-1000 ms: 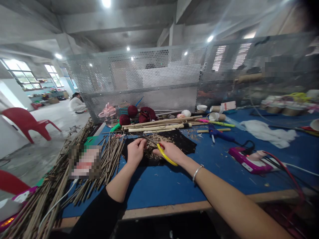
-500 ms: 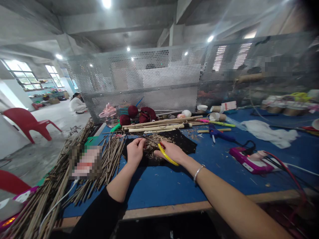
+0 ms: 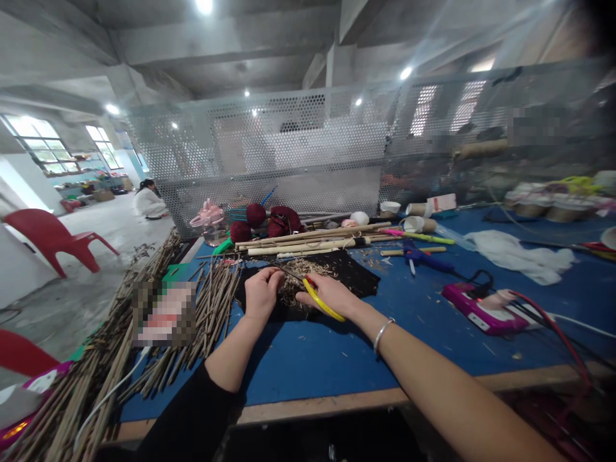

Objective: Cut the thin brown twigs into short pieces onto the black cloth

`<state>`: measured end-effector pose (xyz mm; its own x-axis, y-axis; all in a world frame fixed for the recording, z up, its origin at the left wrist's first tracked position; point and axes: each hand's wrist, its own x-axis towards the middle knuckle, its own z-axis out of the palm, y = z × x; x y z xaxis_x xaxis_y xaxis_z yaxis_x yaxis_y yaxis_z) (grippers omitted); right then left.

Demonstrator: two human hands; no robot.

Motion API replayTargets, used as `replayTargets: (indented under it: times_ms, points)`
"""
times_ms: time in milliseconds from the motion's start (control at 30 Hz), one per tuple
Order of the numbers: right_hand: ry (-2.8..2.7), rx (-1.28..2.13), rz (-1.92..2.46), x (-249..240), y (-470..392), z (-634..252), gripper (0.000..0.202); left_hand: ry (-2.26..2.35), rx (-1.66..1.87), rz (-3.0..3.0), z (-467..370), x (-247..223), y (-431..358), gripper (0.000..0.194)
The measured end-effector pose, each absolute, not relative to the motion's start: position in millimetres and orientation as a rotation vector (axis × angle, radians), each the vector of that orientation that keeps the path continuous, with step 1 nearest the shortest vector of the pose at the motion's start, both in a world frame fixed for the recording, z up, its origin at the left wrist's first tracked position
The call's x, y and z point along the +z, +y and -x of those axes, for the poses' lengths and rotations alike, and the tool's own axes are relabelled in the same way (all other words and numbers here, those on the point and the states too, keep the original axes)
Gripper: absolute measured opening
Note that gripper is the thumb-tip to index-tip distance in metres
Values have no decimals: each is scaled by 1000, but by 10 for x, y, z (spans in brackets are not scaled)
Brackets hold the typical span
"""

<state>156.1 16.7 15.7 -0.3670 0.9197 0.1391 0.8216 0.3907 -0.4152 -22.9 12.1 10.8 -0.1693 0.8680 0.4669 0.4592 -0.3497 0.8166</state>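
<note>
My right hand (image 3: 330,295) is closed around a yellow-handled cutting tool (image 3: 321,304), whose dark blade points left toward my other hand. Fingers pinched together, my left hand (image 3: 262,292) is at the left side of the pile; what it holds is too small to make out. Beneath and between both hands, a heap of small brown clippings (image 3: 301,269) lies on a black cloth (image 3: 360,276). A bundle of thin brown sticks (image 3: 212,308) rests just left of the cloth.
Pale rods (image 3: 308,247) and dark red yarn balls (image 3: 256,214) lie behind the cloth. To the right are a blue glue gun (image 3: 426,258) and a purple power strip (image 3: 484,311). Longer branches (image 3: 101,359) cover the left edge. A person (image 3: 150,200) crouches far left.
</note>
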Motion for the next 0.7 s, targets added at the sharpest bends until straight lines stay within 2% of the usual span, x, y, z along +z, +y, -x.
replayTargets:
  times_ms: [500, 700]
  points:
    - [-2272, 550, 1499, 147, 196, -1553, 45, 1547, 1448, -1836, 219, 135, 104, 21]
    - [-2143, 316, 1616, 163, 218, -1553, 43, 1284, 1415, -1127, 110, 51, 154, 31]
